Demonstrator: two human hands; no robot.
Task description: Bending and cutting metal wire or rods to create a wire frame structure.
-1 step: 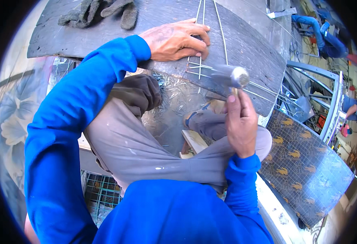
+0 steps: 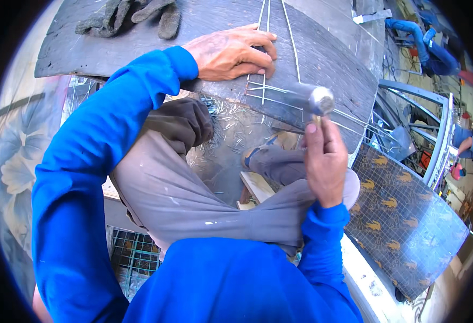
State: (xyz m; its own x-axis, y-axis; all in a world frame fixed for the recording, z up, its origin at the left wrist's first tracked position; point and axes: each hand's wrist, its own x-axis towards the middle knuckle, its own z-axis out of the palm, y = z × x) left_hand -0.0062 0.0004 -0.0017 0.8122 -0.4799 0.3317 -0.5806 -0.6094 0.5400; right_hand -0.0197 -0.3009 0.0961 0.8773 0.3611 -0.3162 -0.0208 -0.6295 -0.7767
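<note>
My left hand [image 2: 235, 54] rests on the dark wooden board [image 2: 338, 62], its fingers curled down over thin metal rods [image 2: 264, 89]. Just below those fingertips, several rods cross each other near the board's close edge. My right hand [image 2: 326, 161] is closed round the handle of a hammer [image 2: 322, 100], held above the board's near edge to the right of the crossing. Motion smears part of the hammer head. Another long rod [image 2: 292, 37] runs up the board, apart from my left hand.
Dark work gloves [image 2: 169, 21] lie at the board's far left. Cut wire pieces [image 2: 231, 116] litter the floor between my legs. On the right are a printed dark sheet [image 2: 392, 215] and a grey metal frame [image 2: 443, 124]. Another person's blue-clad legs [image 2: 435, 54] show at upper right.
My right hand and the hammer have shifted slightly to the right. My left hand stays in place on the rods.
</note>
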